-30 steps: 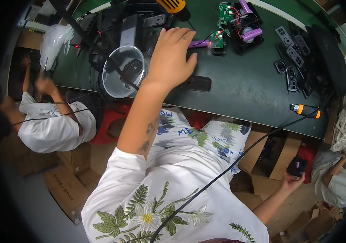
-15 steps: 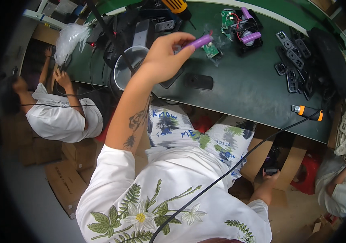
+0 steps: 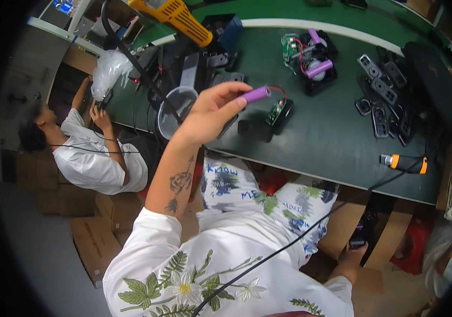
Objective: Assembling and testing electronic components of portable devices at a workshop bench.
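My left hand (image 3: 210, 113) pinches a purple cylindrical battery (image 3: 256, 94) between thumb and fingers, above the near part of the bench. A red wire (image 3: 279, 91) runs from the battery's end to a small green circuit board (image 3: 275, 112), which sits at a dark casing (image 3: 286, 113). Just left of that, a flat black cover (image 3: 252, 129) lies near the bench edge. Down at the lower right, my right hand (image 3: 354, 254) is closed on a black plastic piece (image 3: 360, 238) beside an open carton. Its fingers are partly hidden.
Two more purple batteries (image 3: 319, 69) with boards and black housings lie farther back. Black plastic parts (image 3: 382, 90) are piled at right, near an orange-black tool (image 3: 406, 163). A yellow power screwdriver (image 3: 183, 21) hangs above. A clear tub (image 3: 169, 124) stands left. A co-worker (image 3: 91, 148) sits at left.
My left hand has brought the battery lower and nearer the bench edge. The circuit board has left its clear wrapping and moved nearer too. My right hand still holds the black piece.
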Action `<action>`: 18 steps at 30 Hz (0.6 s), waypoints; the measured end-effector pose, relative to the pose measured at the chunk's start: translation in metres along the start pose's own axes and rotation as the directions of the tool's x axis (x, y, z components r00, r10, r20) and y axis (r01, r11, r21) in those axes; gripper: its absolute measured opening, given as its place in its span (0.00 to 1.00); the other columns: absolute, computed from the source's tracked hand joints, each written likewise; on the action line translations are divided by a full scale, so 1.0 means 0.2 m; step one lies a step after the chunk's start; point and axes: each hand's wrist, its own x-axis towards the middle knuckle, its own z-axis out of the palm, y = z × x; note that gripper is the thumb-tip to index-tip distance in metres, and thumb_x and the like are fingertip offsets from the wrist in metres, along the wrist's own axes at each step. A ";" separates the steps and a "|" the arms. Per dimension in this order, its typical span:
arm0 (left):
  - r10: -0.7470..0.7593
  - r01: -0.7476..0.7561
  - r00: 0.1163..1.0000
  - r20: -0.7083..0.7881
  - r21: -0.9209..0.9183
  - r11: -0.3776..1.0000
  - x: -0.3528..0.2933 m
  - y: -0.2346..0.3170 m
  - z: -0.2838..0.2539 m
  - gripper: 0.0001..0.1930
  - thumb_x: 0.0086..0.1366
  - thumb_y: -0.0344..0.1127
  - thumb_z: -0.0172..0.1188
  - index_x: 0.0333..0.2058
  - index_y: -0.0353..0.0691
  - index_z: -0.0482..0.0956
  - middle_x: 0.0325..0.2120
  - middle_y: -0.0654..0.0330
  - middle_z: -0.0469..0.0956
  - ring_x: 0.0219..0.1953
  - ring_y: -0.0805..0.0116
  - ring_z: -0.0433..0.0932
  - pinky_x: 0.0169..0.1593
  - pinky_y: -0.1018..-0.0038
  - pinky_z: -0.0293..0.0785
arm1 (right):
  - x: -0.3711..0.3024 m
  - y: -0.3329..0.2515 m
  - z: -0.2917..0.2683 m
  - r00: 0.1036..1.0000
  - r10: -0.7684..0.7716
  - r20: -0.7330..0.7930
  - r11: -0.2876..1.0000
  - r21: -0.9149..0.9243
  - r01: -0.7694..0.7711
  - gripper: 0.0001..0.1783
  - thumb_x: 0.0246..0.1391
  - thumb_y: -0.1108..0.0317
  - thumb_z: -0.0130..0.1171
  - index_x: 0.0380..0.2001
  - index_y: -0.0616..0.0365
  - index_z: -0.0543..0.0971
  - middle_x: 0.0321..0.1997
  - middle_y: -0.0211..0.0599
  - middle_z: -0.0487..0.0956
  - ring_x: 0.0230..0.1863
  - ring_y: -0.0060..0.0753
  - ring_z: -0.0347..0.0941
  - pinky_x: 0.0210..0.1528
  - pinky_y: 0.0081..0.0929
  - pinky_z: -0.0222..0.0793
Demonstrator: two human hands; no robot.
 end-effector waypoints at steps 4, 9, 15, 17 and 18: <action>-0.058 0.056 0.998 0.034 0.040 0.998 -0.01 0.04 0.02 0.15 0.67 0.26 0.57 0.52 0.32 0.73 0.42 0.62 0.78 0.44 0.77 0.75 0.50 0.80 0.71 | 0.07 -0.01 -0.07 0.997 0.054 -0.054 0.994 -0.091 -0.059 0.39 0.50 0.31 0.50 0.59 0.42 0.70 0.62 0.36 0.68 0.58 0.45 0.67 0.55 0.55 0.67; 0.015 -0.015 1.000 -0.002 0.034 0.999 0.04 0.01 0.03 0.14 0.67 0.27 0.57 0.51 0.32 0.75 0.39 0.65 0.77 0.39 0.80 0.73 0.44 0.83 0.69 | 0.19 -0.04 -0.14 0.999 0.042 -0.002 0.991 -0.125 -0.042 0.36 0.54 0.35 0.49 0.61 0.42 0.69 0.61 0.33 0.71 0.62 0.45 0.64 0.61 0.60 0.58; 0.099 -0.101 0.995 0.018 0.151 0.983 0.14 0.09 0.12 0.16 0.66 0.34 0.59 0.49 0.33 0.77 0.38 0.62 0.80 0.40 0.79 0.74 0.45 0.79 0.71 | -0.01 -0.05 0.02 0.998 -0.057 0.017 0.995 -0.081 0.058 0.33 0.56 0.47 0.57 0.60 0.55 0.70 0.60 0.43 0.73 0.58 0.52 0.68 0.58 0.62 0.62; 0.133 -0.140 0.990 0.043 0.267 0.953 0.16 0.12 0.17 0.15 0.65 0.33 0.60 0.49 0.33 0.77 0.38 0.63 0.79 0.39 0.78 0.74 0.45 0.79 0.70 | -0.18 -0.15 0.14 0.905 -0.347 -0.248 0.938 -0.122 0.326 0.31 0.56 0.55 0.59 0.57 0.64 0.71 0.58 0.45 0.74 0.56 0.47 0.70 0.56 0.48 0.67; 0.159 -0.177 0.984 0.078 0.387 0.905 0.17 0.13 0.19 0.15 0.64 0.32 0.61 0.49 0.34 0.78 0.37 0.63 0.79 0.39 0.78 0.74 0.45 0.79 0.69 | -0.31 -0.20 0.19 0.808 -0.485 -0.334 0.874 -0.149 0.463 0.30 0.56 0.56 0.59 0.56 0.66 0.72 0.56 0.46 0.75 0.55 0.45 0.71 0.56 0.42 0.69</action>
